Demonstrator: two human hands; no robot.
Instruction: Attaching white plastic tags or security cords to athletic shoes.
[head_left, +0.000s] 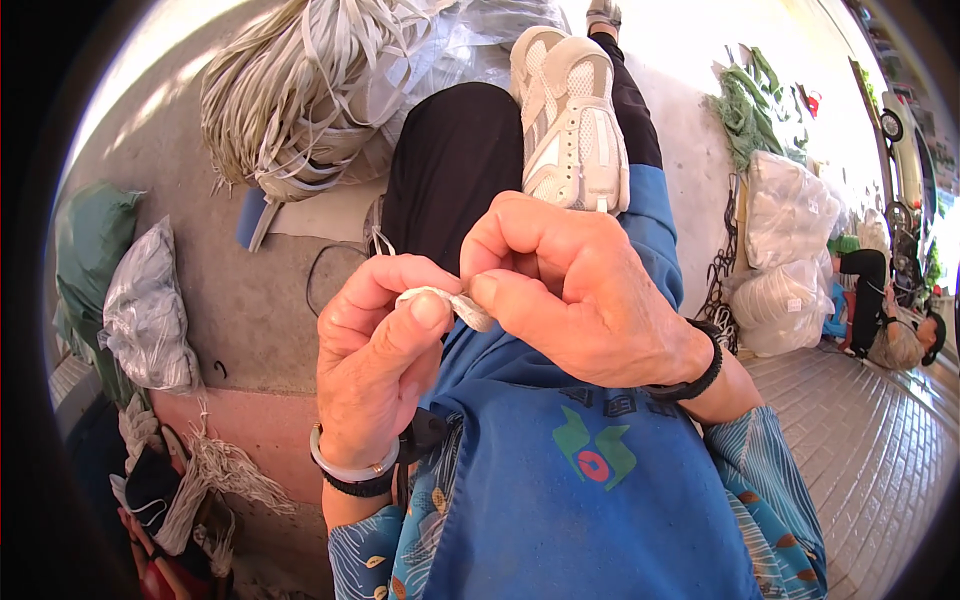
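Over my lap, both hands are closed on a small cream shoelace [473, 314], folded or bunched between the fingertips. My left hand [372, 350] pinches one part of it between thumb and forefinger. Just to the right, my right hand [585, 295] pinches it with thumb and bent forefinger, the two hands nearly touching. Beyond the right hand, a pair of beige and white sneakers [575, 130] rests on my legs, with bare eyelets on the one that shows. A blue apron [600, 480] covers my lap.
A large heap of flat beige laces [300, 90] lies at the upper left. Green [95, 240] and clear plastic bags [150, 310] stand at the left, near hanging white cords [215, 470]. Stacked clear-wrapped bundles [790, 220] and a seated person [895, 335] are at the right.
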